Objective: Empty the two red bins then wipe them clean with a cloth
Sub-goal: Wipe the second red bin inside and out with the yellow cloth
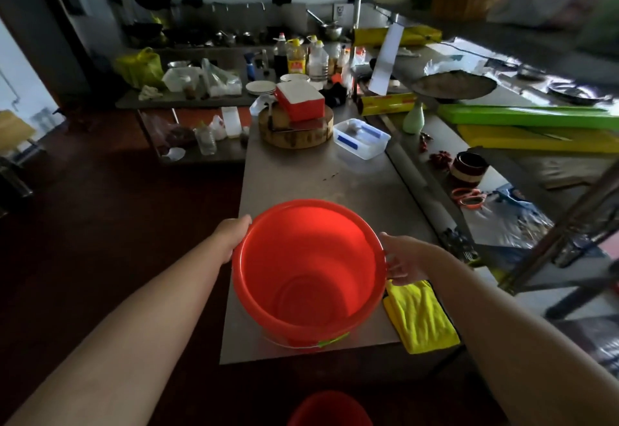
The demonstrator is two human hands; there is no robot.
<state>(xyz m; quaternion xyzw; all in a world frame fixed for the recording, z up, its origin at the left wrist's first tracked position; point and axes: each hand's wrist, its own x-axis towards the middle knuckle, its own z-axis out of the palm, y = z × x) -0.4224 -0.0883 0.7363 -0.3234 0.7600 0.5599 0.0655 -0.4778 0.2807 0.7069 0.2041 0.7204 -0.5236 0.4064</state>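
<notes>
A round red bin (310, 268) stands upright at the near end of the steel table (301, 174), and its inside looks empty. My left hand (232, 231) grips the bin's left rim. My right hand (407, 260) grips its right rim, fingers curled under the edge. A wire handle with a green grip hangs down the bin's near side. A folded yellow cloth (420, 316) lies on the table just right of the bin, below my right hand. The top of a second red bin (330, 409) shows on the floor at the bottom edge.
Further along the table sit a clear plastic box (361, 137) and a round wooden chopping block (296, 131) with a red-and-white box on it. A metal shelf rack (502, 157) crowded with items runs along the right. Dark floor lies to the left.
</notes>
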